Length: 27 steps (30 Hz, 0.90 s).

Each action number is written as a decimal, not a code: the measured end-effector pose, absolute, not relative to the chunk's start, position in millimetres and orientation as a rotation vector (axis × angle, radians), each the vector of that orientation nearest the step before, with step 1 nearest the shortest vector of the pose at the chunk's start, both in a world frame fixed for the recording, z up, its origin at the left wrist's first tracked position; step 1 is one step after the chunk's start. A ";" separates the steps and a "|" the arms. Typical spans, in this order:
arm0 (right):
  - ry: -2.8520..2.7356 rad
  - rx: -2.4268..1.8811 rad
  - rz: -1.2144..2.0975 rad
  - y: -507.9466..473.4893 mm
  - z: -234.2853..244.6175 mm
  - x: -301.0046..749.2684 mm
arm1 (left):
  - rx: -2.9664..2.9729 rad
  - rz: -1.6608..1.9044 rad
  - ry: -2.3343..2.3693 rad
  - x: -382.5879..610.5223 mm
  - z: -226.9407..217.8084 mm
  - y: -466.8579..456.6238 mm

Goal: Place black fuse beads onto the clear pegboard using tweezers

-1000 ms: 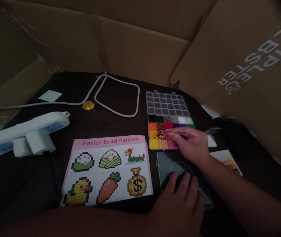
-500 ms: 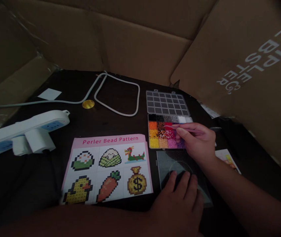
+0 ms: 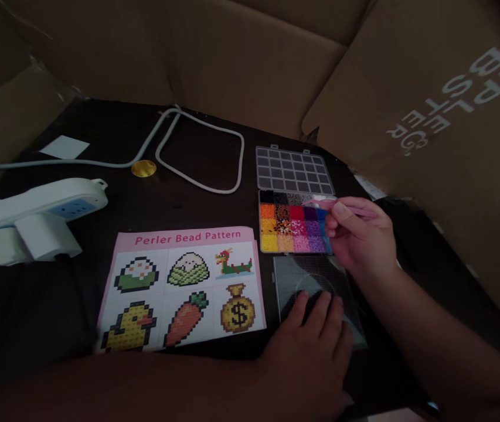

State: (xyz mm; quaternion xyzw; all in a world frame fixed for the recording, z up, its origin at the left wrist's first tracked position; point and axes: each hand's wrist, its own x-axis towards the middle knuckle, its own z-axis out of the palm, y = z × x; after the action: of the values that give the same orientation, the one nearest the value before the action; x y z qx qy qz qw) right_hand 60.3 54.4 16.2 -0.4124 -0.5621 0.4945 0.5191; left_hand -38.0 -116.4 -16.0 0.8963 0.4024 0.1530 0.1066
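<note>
The whole scene sits a little higher and further left in the frame than half a second ago, so the head has tipped slightly. The right hand (image 3: 364, 240), right of centre, has moved the tips of the pinched tweezers (image 3: 325, 204) from the red and brown beads to the grey ones in the back row of the bead box (image 3: 259, 225). That suggests a change of colour; whether a bead is gripped, I cannot tell. The left hand (image 3: 309, 346), at the lower centre, stays flat with fingers slightly spread on the pegboard (image 3: 287, 281), grasping nothing visible.

Counted by size: one dark bench (image 3: 214, 211), one pattern sheet (image 3: 183, 287) with six pictures at the lower left, and one power strip (image 3: 41, 199) with two plugs (image 3: 45, 235) at the left edge. Then one pegboard, one bead box with one open lid (image 3: 293, 170), one looped cable (image 3: 241, 164), one white paper square (image 3: 65, 147), one pair of tweezers and one gold disc (image 3: 144, 169). The beads are too small to count.
</note>
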 end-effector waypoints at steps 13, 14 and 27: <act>-1.255 -0.968 1.316 50.4 37.5 54.1 | 2.343 0.677 1.347 -50.9 6.7 -84.0; -1.216 -0.975 1.341 47.6 38.6 52.3 | 2.338 0.678 1.350 -51.1 6.5 -82.9; -1.220 -0.983 1.390 24.3 47.8 47.6 | 2.392 0.648 1.314 -49.8 7.9 -90.8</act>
State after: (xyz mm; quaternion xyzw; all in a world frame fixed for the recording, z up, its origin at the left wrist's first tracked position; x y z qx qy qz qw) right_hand 47.6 24.3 47.8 -0.4067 -0.5044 0.5746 0.5001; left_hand -49.8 -90.8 7.9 0.8407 0.4620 0.2278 0.1673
